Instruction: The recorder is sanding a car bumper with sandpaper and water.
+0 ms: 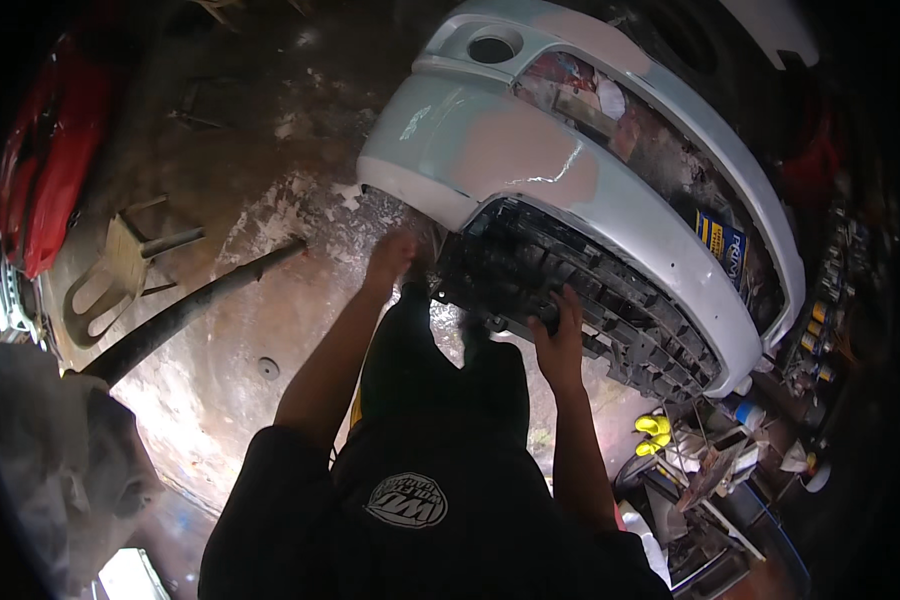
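A silver-grey car bumper cover [650, 215] with pinkish filler patches lies in front of me, stretching from the upper middle to the right. Along its near side runs a black ribbed plastic bumper insert [620, 300]. My right hand [560, 338] grips the near edge of this insert, with thumb and fingers curled about a dark rounded part. Beside the insert's left end is my left hand [394, 258], close to the bumper's left tip. It is dim and blurred, so its fingers cannot be made out.
On the left stand a tan plastic chair [110, 270] and a long dark bar [200, 305]. A red car body part [55, 150] is farther left. Yellow footwear [653, 433] and cluttered tools lie at lower right. A blue-and-yellow can [722, 245] shows through the bumper's opening.
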A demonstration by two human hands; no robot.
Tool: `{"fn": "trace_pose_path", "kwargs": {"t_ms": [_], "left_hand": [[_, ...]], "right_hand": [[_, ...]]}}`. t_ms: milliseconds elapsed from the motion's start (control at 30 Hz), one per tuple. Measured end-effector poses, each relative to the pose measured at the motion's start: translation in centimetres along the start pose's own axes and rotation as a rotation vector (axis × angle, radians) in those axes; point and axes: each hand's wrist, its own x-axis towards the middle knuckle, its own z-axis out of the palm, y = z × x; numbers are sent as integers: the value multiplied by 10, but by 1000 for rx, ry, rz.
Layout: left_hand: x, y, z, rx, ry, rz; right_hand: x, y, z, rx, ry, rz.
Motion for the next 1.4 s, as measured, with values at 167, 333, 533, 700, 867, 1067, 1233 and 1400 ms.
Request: {"fn": "trace_pose_path", "kwargs": {"t_ms": [167,333,533,700,867,1067,1233,1400], "left_hand": [[45,26,4,-339,-45,-74],[68,31,34,-484,-61,-79],[74,25,30,-507,-56,31],[73,26,41,-491,36,5],[71,30,49,-566,138,-20],[73,30,46,-543,151,-13],[80,28,47,-524,158,-15],[77,30,42,-510,183,-11]], "right_hand": [[24,21,-15,-255,84,-60],[46,65,-10,-306,-69,-26],[49,62,0,-392,-114,-63],[49,67,1,-379,-104,-66],[46,72,0,-400,-77,-84],[46,75,2,-397,-54,-112],[45,75,3,-374,-42,-137],[45,71,5,-365,-34,-148]]}}
